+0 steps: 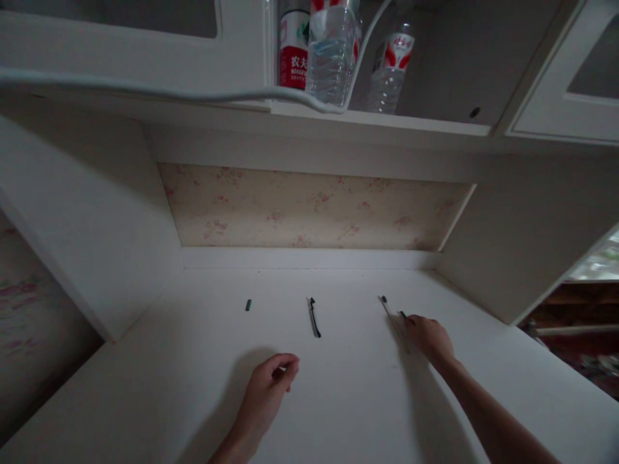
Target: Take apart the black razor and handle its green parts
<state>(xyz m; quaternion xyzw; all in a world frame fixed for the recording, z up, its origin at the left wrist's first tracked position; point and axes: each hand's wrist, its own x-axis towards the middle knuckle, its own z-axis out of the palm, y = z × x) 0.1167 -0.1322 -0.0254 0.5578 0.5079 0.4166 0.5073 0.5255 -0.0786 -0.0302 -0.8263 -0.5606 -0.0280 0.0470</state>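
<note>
The wide white counter (338,386) carries three small things in a row, well apart. The right hand (428,336) reaches to the thin pale stick with a dark tip (387,307), fingers touching it but not closed; better to pinch it low, near the middle. The left hand (268,386) rests loosely curled, whether holding something I cannot tell. The slim black curved clip (314,317) and small dark green cap (248,305) lie untouched.
</note>
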